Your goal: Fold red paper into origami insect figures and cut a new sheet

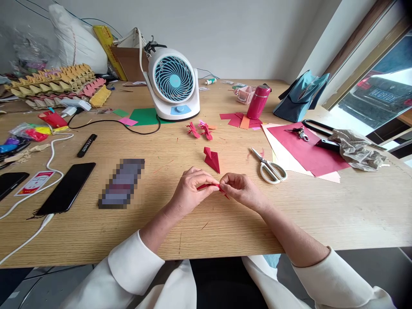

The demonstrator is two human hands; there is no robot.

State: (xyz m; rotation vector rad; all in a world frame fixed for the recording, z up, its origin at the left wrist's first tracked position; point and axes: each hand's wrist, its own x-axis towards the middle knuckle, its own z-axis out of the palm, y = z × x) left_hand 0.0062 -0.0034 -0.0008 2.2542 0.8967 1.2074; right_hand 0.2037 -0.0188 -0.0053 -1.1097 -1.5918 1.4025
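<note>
A small piece of folded red paper (222,191) is pinched between my two hands, just above the wooden table. My left hand (195,189) grips its left end between thumb and fingers. My right hand (240,189) pinches the other end, and a thin pointed strip sticks out below the fingertips. Much of the paper is hidden by my fingers. Just beyond my hands lies another folded red paper piece (212,161) with a pointed tip. Farther back sit a few small finished-looking red folded figures (193,130).
Scissors (272,169) lie to the right, beside red paper sheets (312,148). A white fan (175,81) stands at the back, with a pink bottle (258,102) to its right. Phones (67,188), a black marker (86,146) and cables occupy the left side.
</note>
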